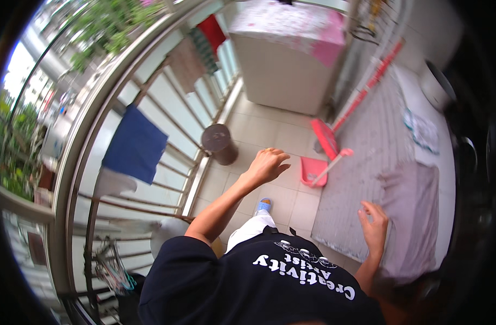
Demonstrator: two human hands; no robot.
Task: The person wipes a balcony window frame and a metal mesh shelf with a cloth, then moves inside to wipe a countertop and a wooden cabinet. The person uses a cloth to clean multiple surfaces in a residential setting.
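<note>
My left hand (268, 165) is raised in mid-view over the tiled floor, its fingers loosely bent and apart, with nothing in it. Lower right, my right hand (373, 225) hangs in the air beside a greyish-mauve cloth (412, 211) draped over a pale ledge; it too looks empty, thumb apart from the fingers. Between and beyond the hands, a red plastic dustpan (313, 170) with a pale handle lies on the floor. Behind it a red broom (327, 138) leans by the grey ribbed panel (357, 162).
A brown lidded bin (218, 142) stands by the balcony railing (187, 109). A blue cloth (136, 144) and other cloths hang there. At the far end is a boxy appliance (282, 75) under a floral cover. A white pot (437, 87) sits on the right ledge.
</note>
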